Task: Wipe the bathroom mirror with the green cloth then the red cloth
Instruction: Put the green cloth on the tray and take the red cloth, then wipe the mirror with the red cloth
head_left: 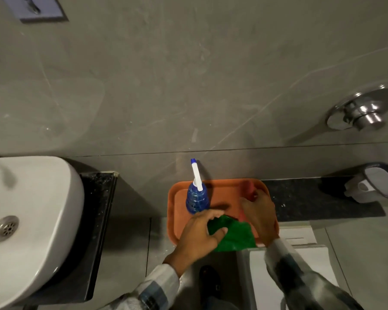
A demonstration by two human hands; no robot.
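Note:
A green cloth (235,237) lies crumpled at the near edge of an orange tray (177,211). My left hand (202,231) has its fingers closed on the cloth's left part. My right hand (259,214) reaches over the tray's right side, its fingers on a red cloth (248,187) that it mostly hides. A blue spray bottle (196,198) with a white nozzle stands upright at the tray's back left, just beyond my left hand. No mirror is in sight.
A white basin (31,220) with a metal drain sits on a dark counter at the left. A grey tiled wall rises behind, with a chrome flush valve (363,113) at right. A soap holder (372,184) rests on the dark ledge. A white toilet cistern (300,238) lies under my right arm.

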